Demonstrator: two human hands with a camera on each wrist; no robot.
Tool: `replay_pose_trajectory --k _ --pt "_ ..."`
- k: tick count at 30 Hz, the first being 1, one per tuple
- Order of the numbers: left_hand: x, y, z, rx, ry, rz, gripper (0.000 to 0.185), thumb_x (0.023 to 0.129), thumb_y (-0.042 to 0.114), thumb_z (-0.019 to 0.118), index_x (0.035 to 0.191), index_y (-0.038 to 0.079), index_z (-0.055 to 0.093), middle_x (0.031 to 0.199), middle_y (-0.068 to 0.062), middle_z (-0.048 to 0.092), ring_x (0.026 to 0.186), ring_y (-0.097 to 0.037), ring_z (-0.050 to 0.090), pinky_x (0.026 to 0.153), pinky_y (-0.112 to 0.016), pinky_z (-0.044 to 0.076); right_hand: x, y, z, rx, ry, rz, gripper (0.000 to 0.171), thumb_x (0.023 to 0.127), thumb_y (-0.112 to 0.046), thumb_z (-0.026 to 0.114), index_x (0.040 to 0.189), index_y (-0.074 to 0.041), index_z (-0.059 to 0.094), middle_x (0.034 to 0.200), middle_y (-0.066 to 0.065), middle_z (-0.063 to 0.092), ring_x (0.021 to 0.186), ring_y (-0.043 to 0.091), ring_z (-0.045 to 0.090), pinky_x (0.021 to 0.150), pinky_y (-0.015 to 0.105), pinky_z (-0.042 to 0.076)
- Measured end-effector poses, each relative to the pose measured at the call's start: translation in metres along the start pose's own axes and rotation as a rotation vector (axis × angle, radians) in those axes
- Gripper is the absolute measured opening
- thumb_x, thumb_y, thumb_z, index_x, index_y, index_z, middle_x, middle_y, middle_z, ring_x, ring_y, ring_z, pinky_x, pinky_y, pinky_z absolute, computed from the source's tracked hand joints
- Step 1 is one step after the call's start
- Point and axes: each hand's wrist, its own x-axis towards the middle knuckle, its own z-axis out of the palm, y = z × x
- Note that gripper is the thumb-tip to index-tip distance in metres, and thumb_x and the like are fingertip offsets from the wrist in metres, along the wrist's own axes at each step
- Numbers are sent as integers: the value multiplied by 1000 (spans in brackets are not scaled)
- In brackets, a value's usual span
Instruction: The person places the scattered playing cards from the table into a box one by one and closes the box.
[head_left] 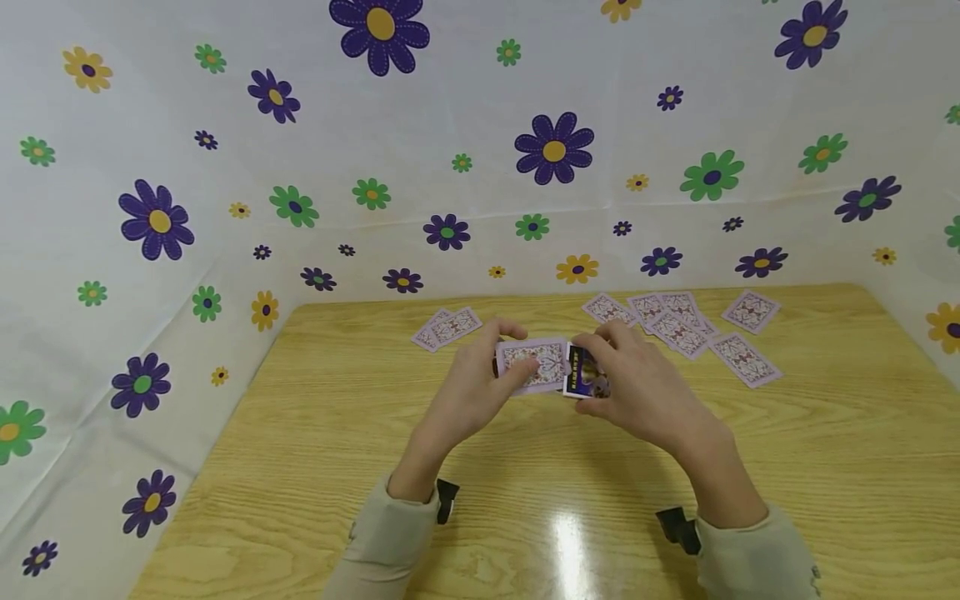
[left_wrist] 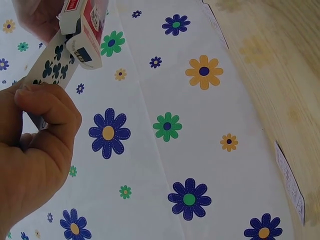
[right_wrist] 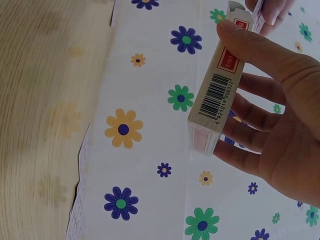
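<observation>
Cardboard card box (right_wrist: pixel 218 85) in right hand (right_wrist: pixel 280 125)

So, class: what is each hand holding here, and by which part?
The right hand holds the card box by its narrow sides, thumb on the barcode edge. The left hand pinches the cards at their left end.

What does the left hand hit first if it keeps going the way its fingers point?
Probably the card box held by the right hand. The left hand holds a stack of cards aimed at the box, edges nearly touching; depth is unclear.
</observation>
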Motion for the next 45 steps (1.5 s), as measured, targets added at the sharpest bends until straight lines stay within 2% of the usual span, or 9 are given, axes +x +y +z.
replay_pose_trajectory --k 5,9,14,18,22,26,32,36,45 --pt "0 -2 0 48 12 61 26 99 16 63 123 9 57 83 -2 60 63 -12 51 53 -23 41 0 -1 1 -8 -10 4 72 72 -22 91 133 -3 57 121 17 54 100 30 56 86 45 51" --pt "0 -1 0 67 31 48 35 100 18 61 133 9 54 76 -1 53 57 -11 43 50 -22 36 0 -2 1 -8 -18 6 72 72 -22 90 133 -4 57 122 17 54 101 30 56 86 46 51" --pt "-2 6 -1 -79 35 -32 46 101 16 57 144 11 41 82 -7 52 54 -14 50 47 -25 44 -1 -1 2 3 -13 8 71 71 -20 91 132 -3 57 120 17 55 99 29 57 85 45 51" --pt "-4 11 -3 -206 19 -59 47 101 9 54 144 9 35 93 -12 58 63 -20 61 52 -34 54 0 -1 2 3 -6 3 72 71 -20 91 132 -3 58 120 17 55 98 29 57 84 44 51" --pt "-4 14 -3 -257 33 -81 48 99 6 57 142 7 35 96 -15 63 74 -21 66 59 -37 57 0 0 3 3 -6 -2 72 71 -20 91 132 -3 57 120 17 54 97 28 56 84 44 51" --pt "-3 13 -1 -249 95 -97 44 96 6 63 134 6 40 93 -13 68 74 -23 68 61 -36 59 1 1 3 5 -2 -5 73 70 -20 92 132 -3 57 119 17 54 96 27 56 83 43 51" --pt "-3 11 5 -195 175 2 27 94 6 67 117 -1 54 92 -15 71 73 -25 68 59 -36 59 1 2 4 8 -3 -2 73 70 -21 92 132 -3 57 119 17 54 95 27 57 81 42 52" --pt "-4 13 6 -164 185 45 25 94 4 66 117 -1 59 90 -14 72 71 -25 67 57 -37 58 1 2 4 5 -1 -8 73 70 -21 92 132 -3 57 118 17 54 94 26 57 81 41 52" --pt "-6 15 6 -101 146 54 22 98 7 59 120 3 60 90 -7 72 69 -12 66 57 -30 56 1 3 4 -4 -2 -2 73 70 -21 92 132 -3 57 118 17 55 94 27 57 81 41 51"
